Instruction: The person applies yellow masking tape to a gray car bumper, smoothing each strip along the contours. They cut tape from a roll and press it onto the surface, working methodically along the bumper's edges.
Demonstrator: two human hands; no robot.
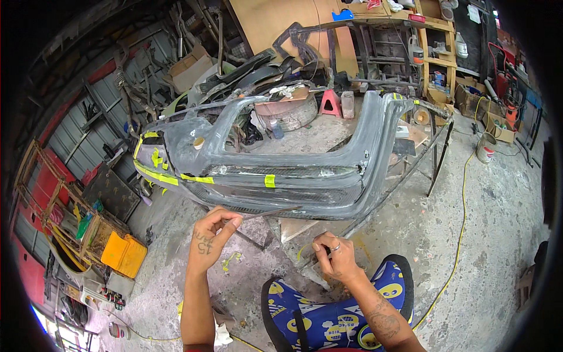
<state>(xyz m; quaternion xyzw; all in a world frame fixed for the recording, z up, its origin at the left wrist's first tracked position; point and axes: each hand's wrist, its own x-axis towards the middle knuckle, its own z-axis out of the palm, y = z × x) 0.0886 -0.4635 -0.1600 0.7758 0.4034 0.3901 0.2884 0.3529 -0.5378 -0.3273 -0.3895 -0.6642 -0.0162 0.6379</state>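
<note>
Thin strip in the left hand, tip aimed at a long grey panel

The left hand [216, 234] grips a thin dark strip [272, 212] between thumb and curled fingers. Its long axis runs rightward and slightly up, its tip in front of the panel's lower edge; contact there is unclear. Its other end is hidden in the grip. The right hand [335, 255] is curled, thumb drawn to forefinger, beside a yellow-green curl of tape [302, 252]; I cannot tell whether it holds that curl.

Beyond both hands lies the grey panel [275, 158], its long axis left to right, with one upright rising at its right end. Yellow-green tape marks its left end and front, and its underside cannot be seen. On its left part sits a small round pot [198, 142] with something tan inside, too small to identify.

Behind it, a round tub [293, 112] bears a board with pale cloth on top; its inside is hidden. A bluish bottle [277, 129] stands in front. To the right, on the floor, is a tin [486, 148], contents unclear. At left sits a yellow container [124, 256], what it holds not visible. Dark fisheye corners cut off the workshop's edges.
</note>
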